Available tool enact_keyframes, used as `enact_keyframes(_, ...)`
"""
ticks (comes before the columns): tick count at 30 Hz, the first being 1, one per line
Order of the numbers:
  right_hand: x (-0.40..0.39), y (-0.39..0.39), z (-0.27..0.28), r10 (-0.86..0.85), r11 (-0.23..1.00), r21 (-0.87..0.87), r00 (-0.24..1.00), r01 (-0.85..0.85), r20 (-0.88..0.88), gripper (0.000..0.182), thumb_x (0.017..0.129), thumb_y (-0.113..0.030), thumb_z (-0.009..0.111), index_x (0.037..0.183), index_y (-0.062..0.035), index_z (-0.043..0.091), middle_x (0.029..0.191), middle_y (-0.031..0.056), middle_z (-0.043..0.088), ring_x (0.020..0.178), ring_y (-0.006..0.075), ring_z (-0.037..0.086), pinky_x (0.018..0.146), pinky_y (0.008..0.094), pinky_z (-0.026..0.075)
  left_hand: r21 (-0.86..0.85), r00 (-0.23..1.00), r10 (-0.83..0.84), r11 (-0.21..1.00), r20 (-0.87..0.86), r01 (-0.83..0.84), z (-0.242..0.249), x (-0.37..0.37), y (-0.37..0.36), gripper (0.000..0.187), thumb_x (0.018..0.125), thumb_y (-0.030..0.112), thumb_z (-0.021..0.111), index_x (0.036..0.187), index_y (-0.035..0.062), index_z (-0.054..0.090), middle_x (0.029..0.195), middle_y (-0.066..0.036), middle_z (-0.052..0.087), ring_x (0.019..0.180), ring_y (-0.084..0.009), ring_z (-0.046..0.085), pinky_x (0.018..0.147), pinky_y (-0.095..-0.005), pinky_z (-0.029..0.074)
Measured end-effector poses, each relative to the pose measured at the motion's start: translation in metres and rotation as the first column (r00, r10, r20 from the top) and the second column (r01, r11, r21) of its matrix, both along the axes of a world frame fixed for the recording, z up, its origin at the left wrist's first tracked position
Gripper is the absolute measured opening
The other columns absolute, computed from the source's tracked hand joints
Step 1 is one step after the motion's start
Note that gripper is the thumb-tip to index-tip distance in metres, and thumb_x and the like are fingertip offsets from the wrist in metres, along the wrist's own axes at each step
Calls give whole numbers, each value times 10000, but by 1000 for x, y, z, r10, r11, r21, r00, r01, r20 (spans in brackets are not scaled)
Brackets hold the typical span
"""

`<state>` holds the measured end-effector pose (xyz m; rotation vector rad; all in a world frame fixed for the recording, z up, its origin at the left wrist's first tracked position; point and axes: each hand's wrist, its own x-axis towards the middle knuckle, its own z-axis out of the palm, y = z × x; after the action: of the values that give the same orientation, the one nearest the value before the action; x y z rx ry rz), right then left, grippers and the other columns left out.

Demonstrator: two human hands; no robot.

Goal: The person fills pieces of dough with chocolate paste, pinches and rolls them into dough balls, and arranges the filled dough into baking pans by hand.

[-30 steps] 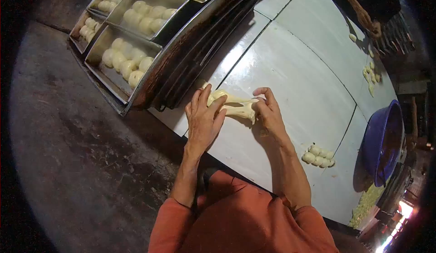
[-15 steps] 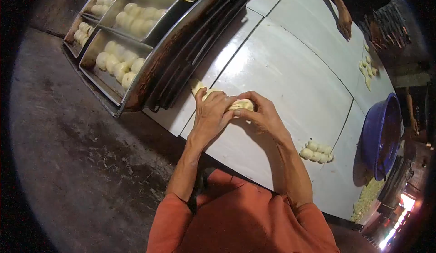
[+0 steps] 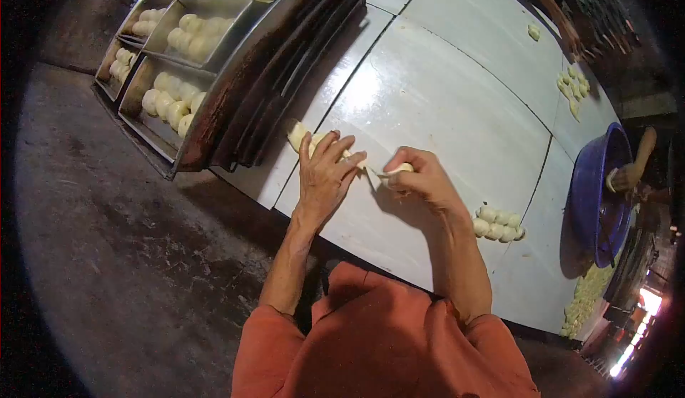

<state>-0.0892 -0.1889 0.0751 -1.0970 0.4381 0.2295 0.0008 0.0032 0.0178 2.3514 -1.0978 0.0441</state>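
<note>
My left hand (image 3: 325, 177) lies over a pale roll of dough (image 3: 296, 135) on the white table, its fingers spread. The far end of the roll sticks out past the fingertips, and the rest is mostly hidden beneath the hand. A little to the right, my right hand (image 3: 424, 180) is closed round a small lump of dough (image 3: 405, 167) that shows between thumb and fingers. A thin, pointed strip of dough stretches from that lump towards the left hand.
Metal pans (image 3: 153, 105) of dough balls stand at the left. Small dough balls (image 3: 499, 224) sit near my right forearm. A purple basin (image 3: 581, 198) stands at the right, with another person's hand (image 3: 628, 177) at it. A co-worker's hand (image 3: 571, 39) is near dough pieces (image 3: 573, 87).
My hands have moved apart, and a piece of dough has come away in the right one. My left fingers have spread. A person's hand has come to the basin.
</note>
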Motion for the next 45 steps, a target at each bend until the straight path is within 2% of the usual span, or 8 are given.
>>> enact_keyframes(7, -66, -55, 26, -297, 955, 52, 952, 293, 76, 523, 804, -115, 677, 1293, 37, 566, 1111, 155, 667, 942, 220, 683, 831, 296, 560, 128, 994, 92, 987, 50, -98, 18, -15, -14, 768, 838, 425, 726, 1474, 87, 457, 1565, -242, 311, 1467, -436, 239, 1158, -652, 117)
enact_keyframes(11, -93, -40, 11, -305, 949, 98, 952, 300, 35, 355, 916, -45, 653, 1263, 5, 600, 1027, 68, 678, 843, 122, 655, 731, 257, 553, -374, 804, -271, 925, -529, 66, 64, -60, -57, 724, 769, 214, 832, 1405, 40, 533, 1481, -211, 459, 1391, -326, 424, 1117, -482, 360)
enact_keyframes(16, -141, -56, 12, -304, 925, -229, 952, 303, 33, 181, 937, -138, 681, 1058, -4, 663, 975, 35, 671, 764, 75, 616, 663, 213, 510, -293, 402, -226, 950, -887, -113, 41, -104, -92, 350, 880, 26, 717, 1222, -24, 658, 1145, -129, 693, 1066, -171, 645, 929, -299, 509)
enact_keyframes(19, -172, -77, -4, -287, 464, -771, 897, 436, 335, 208, 884, -173, 739, 1037, -51, 669, 1010, 55, 668, 964, 125, 632, 774, 284, 534, -355, 308, -288, 915, -907, -191, 46, -137, -127, 366, 922, 11, 662, 1279, -47, 607, 1191, -143, 674, 1096, -185, 639, 948, -307, 510)
enact_keyframes(23, -218, -104, 19, -583, 683, -452, 801, 574, 137, 290, 827, -63, 756, 1072, -36, 603, 1034, 21, 600, 982, 93, 579, 747, 275, 512, -714, 616, -568, 700, -546, 12, 43, -178, -187, 778, 891, 276, 753, 1486, -42, 366, 1444, -222, 487, 1362, -299, 465, 1097, -406, 405)
enact_keyframes(29, -267, -134, 34, -739, 655, 66, 620, 752, 264, 199, 916, -96, 698, 1070, -40, 584, 978, 39, 643, 914, 86, 613, 800, 245, 496, -907, 533, -781, 417, -325, 57, 26, -266, -283, 884, 844, 463, 763, 1456, -63, 402, 1282, -226, 633, 1174, -283, 634, 1009, -363, 486)
enact_keyframes(37, -309, -196, 64, -845, 531, 366, 446, 765, 294, 159, 953, -144, 656, 1078, -70, 594, 955, 50, 649, 866, 111, 641, 756, 273, 545, -739, -84, -762, 645, -642, -194, 39, -331, -316, 1146, 768, 156, 875, 1598, 89, 88, 1442, -207, 495, 1173, -249, 620, 954, -327, 496)
enact_keyframes(45, -349, -385, 74, -627, 459, -733, 768, 502, 133, 197, 942, -185, 606, 1042, -16, 622, 926, 94, 690, 831, 172, 660, 723, 309, 513, -407, -223, -436, 898, -872, -165, 50, -284, -285, 600, 924, 40, 678, 1465, 51, 419, 1396, -210, 515, 1110, -215, 633, 917, -351, 554)
